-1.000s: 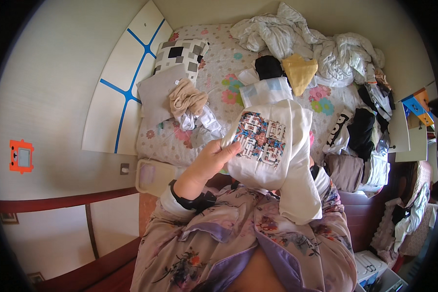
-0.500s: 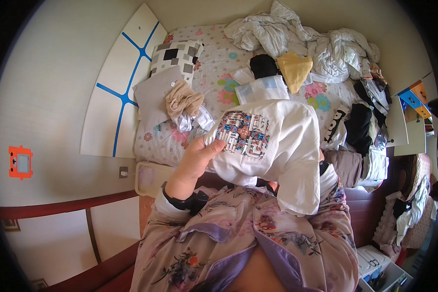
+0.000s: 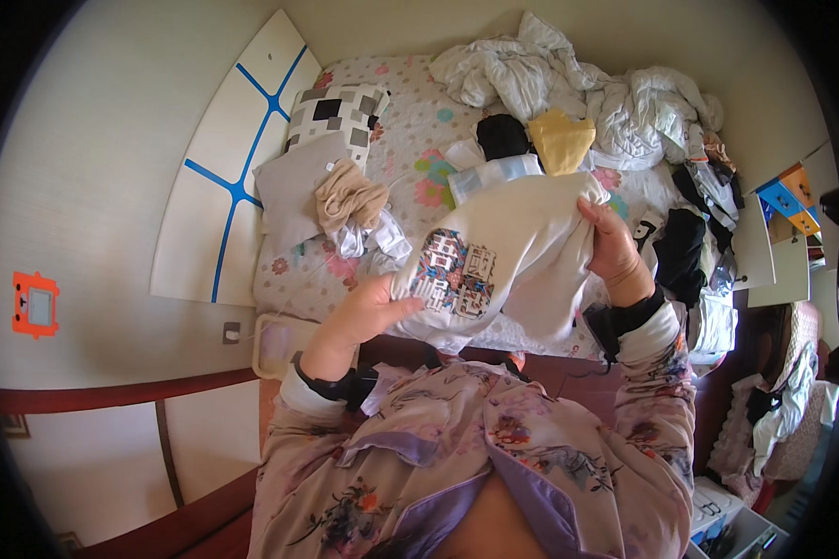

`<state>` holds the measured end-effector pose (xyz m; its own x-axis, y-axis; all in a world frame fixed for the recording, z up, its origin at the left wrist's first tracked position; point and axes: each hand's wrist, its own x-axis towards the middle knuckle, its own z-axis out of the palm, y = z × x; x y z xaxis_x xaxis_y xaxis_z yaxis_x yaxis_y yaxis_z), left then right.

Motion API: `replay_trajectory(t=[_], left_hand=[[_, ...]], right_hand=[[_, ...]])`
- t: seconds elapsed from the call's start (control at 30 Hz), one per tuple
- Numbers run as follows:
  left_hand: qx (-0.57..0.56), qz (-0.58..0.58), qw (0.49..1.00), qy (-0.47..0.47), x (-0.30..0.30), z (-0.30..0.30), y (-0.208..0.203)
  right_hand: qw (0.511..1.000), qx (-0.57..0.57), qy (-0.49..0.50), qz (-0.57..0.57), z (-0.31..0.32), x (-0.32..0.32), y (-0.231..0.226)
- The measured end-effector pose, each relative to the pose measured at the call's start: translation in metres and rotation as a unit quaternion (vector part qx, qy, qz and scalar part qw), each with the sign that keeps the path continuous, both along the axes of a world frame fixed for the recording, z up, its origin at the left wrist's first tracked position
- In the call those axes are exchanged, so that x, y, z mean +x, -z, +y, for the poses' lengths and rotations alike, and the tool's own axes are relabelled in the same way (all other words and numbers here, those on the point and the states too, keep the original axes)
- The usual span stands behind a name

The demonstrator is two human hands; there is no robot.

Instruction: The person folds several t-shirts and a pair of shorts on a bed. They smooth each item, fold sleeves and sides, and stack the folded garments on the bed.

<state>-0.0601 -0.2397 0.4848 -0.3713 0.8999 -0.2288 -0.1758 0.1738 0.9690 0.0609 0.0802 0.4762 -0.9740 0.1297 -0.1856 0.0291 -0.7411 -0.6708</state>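
Observation:
Between my two hands hangs a white shirt (image 3: 531, 252) with a colourful printed panel on its left part, held up in front of the bed's near edge. My left hand (image 3: 375, 306) pinches the shirt's left edge beside the print, thumb on top. At the upper right corner of the cloth, my right hand (image 3: 615, 240) grips it with bent fingers. Behind the shirt lie a folded pale blue and white cloth (image 3: 494, 177), a black garment (image 3: 502, 137) and a yellow folded cloth (image 3: 562, 142).
On the bed's left are a grey pillow (image 3: 294, 191), a checked pillow (image 3: 337, 114) and a crumpled beige garment (image 3: 351, 193). A rumpled white quilt (image 3: 522, 70) fills the far side. Several dark clothes (image 3: 682, 256) lie at the right, near a chair draped with clothing (image 3: 783, 410).
My right hand, hidden behind the cloth before, now shows at the shirt's upper right corner. The hanging white part has been lifted and drawn out rightward; my left hand is slightly lower.

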Motion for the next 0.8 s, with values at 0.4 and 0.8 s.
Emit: replay_trajectory(t=[0.4,0.8], left_hand=[[0.071,0.369,0.925,-0.058,-0.055,0.041,0.02],[0.117,0.174,0.963,0.169,-0.039,0.159,0.034]], right_hand=[[0.994,-0.045,-0.063,0.082,-0.061,0.005,-0.07],[0.981,0.155,0.051,0.103,-0.02,0.058,-0.117]])
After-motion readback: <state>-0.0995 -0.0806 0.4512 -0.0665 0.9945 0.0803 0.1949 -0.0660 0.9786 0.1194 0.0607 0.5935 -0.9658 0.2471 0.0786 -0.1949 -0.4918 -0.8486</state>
